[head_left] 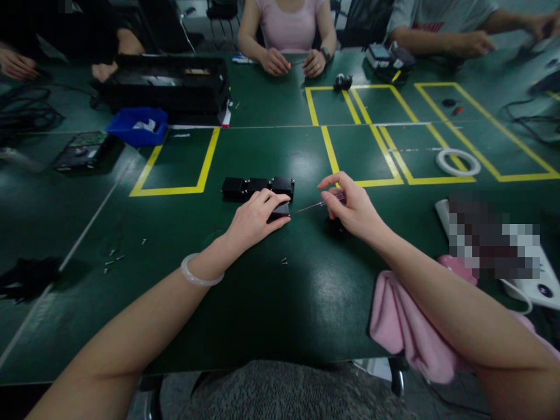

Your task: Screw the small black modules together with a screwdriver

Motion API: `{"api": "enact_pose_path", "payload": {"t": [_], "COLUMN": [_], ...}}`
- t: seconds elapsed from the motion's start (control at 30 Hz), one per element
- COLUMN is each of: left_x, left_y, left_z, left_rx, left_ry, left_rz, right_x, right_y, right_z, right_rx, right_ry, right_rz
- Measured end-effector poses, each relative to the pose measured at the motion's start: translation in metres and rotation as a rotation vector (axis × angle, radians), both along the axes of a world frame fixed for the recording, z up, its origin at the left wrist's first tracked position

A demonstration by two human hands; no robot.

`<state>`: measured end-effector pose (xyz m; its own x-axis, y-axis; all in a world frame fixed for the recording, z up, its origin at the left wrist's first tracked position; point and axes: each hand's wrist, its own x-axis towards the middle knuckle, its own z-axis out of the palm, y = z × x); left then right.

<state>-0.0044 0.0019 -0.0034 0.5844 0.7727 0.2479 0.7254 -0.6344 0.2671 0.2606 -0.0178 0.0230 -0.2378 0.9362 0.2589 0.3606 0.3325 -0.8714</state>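
Observation:
My left hand [258, 219] grips a small black block [280, 211] between thumb and fingers on the green table. In my right hand [350, 204] is a screwdriver [308, 207], its thin shaft pointing left with the tip at the block's right end. Just behind my left hand stands a row of similar black blocks [258, 185] with small shiny screws on them. A dark object [336, 226] lies partly hidden under my right hand. Two loose screws [284, 261] rest on the table in front of the block.
Several screws [114, 256] lie at left, near a black cloth-like bundle [28, 279]. Further back are a blue bin [139, 125] and a long black case [166, 87]. At right are a tape roll [458, 162], a pink cloth [400, 318] and a white device [542, 262]. Co-workers sit opposite.

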Motion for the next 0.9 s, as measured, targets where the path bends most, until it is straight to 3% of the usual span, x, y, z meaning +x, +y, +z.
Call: {"api": "enact_pose_path", "payload": {"t": [0.37,0.6,0.9], "left_x": [0.0006,0.0005,0.0003], "left_y": [0.0002,0.0003,0.0003], "left_z": [-0.0005,-0.0006,-0.0004], "left_rx": [-0.001,-0.005,-0.006], "left_ry": [0.017,0.011,0.000], "left_rz": [0.012,0.014,0.010], "right_x": [-0.0007,0.0002,0.0001], "right_y": [0.0007,0.0007,0.0013], "right_z": [0.0020,0.0000,-0.0009], "right_rx": [-0.037,0.046,-0.019], "right_ry": [-0.001,0.018,0.007], "right_rz": [0.000,0.013,0.005]}}
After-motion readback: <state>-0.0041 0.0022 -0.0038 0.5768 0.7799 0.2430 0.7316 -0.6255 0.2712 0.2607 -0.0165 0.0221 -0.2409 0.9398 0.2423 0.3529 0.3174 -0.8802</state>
